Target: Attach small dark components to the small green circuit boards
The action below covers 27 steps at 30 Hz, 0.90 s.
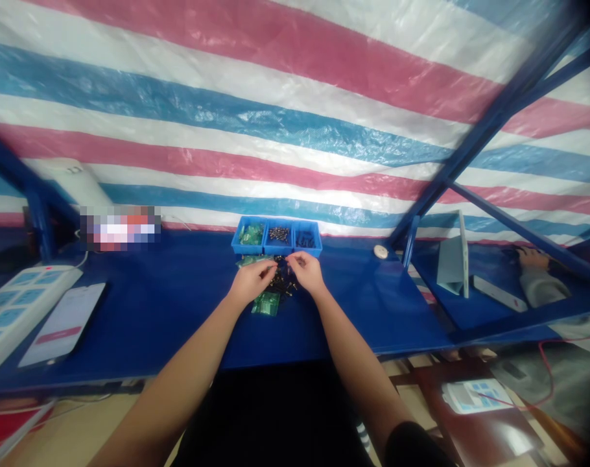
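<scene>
My left hand (251, 279) and my right hand (305, 271) meet over the middle of a blue table (178, 311), fingers pinched together around a small dark part I cannot make out. Under them lies a pile of small dark parts (281, 283) and green circuit boards (266, 303). Just behind stand three blue bins (277, 237): green boards in the left one, metal parts in the middle, dark parts in the right.
A white power strip (17, 305) and a phone (64, 323) lie at the left. A small white round object (380, 251) sits right of the bins. Another person's hand (533, 259) rests at a neighbouring bench, beside a tablet (453, 263). Blue frame struts cross at the right.
</scene>
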Each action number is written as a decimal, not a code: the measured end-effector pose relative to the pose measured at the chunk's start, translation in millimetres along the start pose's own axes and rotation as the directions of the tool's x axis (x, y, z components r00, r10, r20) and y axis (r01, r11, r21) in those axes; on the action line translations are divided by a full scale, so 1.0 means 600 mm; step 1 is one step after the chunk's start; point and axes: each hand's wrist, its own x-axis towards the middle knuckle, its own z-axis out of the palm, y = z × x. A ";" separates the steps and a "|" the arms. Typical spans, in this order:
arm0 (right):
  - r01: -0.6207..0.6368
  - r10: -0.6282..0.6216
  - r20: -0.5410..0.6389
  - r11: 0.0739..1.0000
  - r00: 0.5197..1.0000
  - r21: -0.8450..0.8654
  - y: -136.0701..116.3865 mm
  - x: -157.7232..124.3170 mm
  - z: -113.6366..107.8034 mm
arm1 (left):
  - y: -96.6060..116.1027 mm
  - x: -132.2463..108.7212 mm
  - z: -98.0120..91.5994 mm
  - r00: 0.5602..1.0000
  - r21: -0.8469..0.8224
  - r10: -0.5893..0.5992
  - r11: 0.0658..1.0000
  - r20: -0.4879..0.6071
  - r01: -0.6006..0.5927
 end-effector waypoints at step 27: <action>0.048 -0.023 0.200 0.991 0.979 -0.121 -0.022 -0.011 -0.015 | -0.001 -0.002 -0.002 0.999 0.021 -0.032 0.999 0.031 0.031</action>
